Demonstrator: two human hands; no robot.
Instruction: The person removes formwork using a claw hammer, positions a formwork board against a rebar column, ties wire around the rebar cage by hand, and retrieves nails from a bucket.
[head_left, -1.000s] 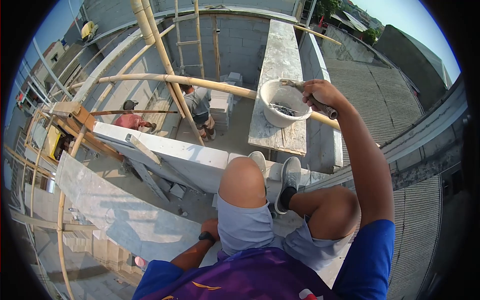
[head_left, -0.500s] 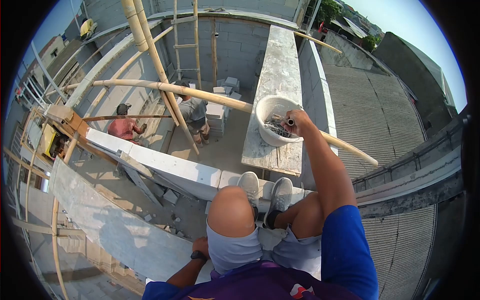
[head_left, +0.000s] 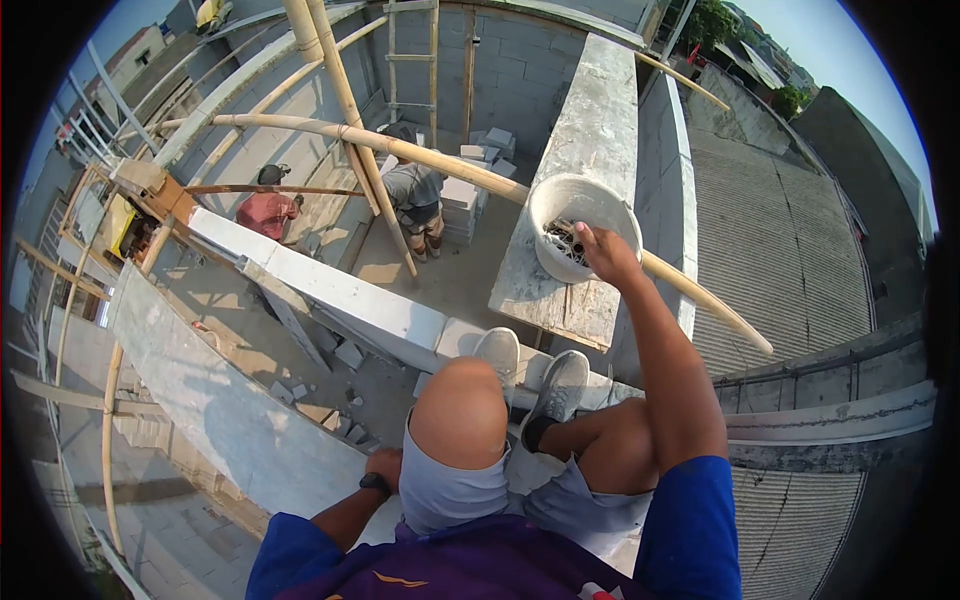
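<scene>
My right hand (head_left: 608, 254) is at the near side of a whitish plastic bucket (head_left: 553, 203), its thumb over the mouth and its other fingers mostly hidden. Its grip looks closed, but I cannot make out what it holds. Thin metal pieces, perhaps nails (head_left: 565, 240), lie in the bucket, which stands on a pale, stained plank (head_left: 600, 110). My left hand (head_left: 385, 466), with a dark watch (head_left: 375, 482) at the wrist, rests on a wide grey board (head_left: 240, 390) beside my thigh. Its fingers are too hidden to tell if they grip the board.
A bamboo pole (head_left: 470, 172) crosses close behind the bucket. Below, two people, one in a red shirt (head_left: 264, 214) and one in grey (head_left: 412, 186), are by stacked blocks (head_left: 460, 205). My shoes rest near a block wall (head_left: 330, 290). Corrugated roofing (head_left: 770, 230) lies right.
The round-ended handle seen in my right hand is now out of sight, and the hand has turned, thumb up. The view has shifted slightly; my left hand stays on the board.
</scene>
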